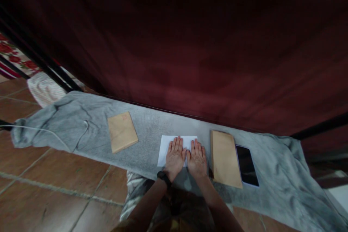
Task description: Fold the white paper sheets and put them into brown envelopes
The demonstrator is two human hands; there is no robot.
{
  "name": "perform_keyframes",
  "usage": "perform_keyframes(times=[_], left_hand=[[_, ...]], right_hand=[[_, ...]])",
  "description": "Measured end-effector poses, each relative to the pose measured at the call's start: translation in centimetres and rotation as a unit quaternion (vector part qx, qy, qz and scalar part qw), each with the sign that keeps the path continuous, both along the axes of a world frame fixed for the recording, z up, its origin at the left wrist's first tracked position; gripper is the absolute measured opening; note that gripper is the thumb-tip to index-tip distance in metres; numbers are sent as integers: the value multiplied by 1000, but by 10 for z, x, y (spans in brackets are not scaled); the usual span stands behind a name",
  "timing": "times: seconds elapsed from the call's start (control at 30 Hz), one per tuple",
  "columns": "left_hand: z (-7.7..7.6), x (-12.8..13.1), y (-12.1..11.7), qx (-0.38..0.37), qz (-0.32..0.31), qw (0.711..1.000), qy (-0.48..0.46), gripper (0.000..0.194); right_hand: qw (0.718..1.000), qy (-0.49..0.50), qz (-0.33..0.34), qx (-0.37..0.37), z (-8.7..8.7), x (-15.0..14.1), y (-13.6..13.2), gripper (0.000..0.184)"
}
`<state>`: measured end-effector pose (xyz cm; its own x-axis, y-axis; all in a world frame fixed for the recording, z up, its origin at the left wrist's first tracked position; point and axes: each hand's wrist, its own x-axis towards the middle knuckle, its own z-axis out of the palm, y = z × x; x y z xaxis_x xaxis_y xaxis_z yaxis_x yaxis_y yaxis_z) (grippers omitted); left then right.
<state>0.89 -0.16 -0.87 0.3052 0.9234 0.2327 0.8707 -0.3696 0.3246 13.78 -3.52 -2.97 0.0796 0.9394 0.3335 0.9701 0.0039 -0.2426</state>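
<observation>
A white sheet of paper lies on a grey cloth in front of me. My left hand rests flat on the paper, fingers stretched out, a dark band on its wrist. Beside it my right hand lies flat over the paper's right part, fingers also stretched. The two thumbs meet or nearly meet. Both hands hide much of the sheet. Just right of my right hand is a stack of brown envelopes. Another brown envelope or thin stack lies to the left.
A phone with a dark screen lies right of the brown stack. A white cable crosses the cloth's left end. A dark red curtain hangs behind, between black poles. Brown floor tiles show in front.
</observation>
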Motion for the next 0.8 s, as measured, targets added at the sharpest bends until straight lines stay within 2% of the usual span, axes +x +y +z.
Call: perform_keyframes(times=[0.17,0.3,0.47,0.53,0.63,0.8], left_hand=[[-5,-25,6,7,19,999,28,56],[-3,-41,5,21,14,997,72,56],[-2,-40,5,26,9,991,127,59],[-2,-40,5,29,6,990,136,61],[-2,-41,5,37,7,991,127,59],[-4,-42,5,52,6,994,93,55]], right_hand=[[1000,4,-9,1,1,0,1,55],[999,21,-32,-32,10,-14,8,56],[989,40,96,-101,22,-42,27,54],[986,34,117,-116,21,-46,32,54],[988,20,107,-112,15,-41,33,54],[996,1,58,-61,5,-21,26,57]])
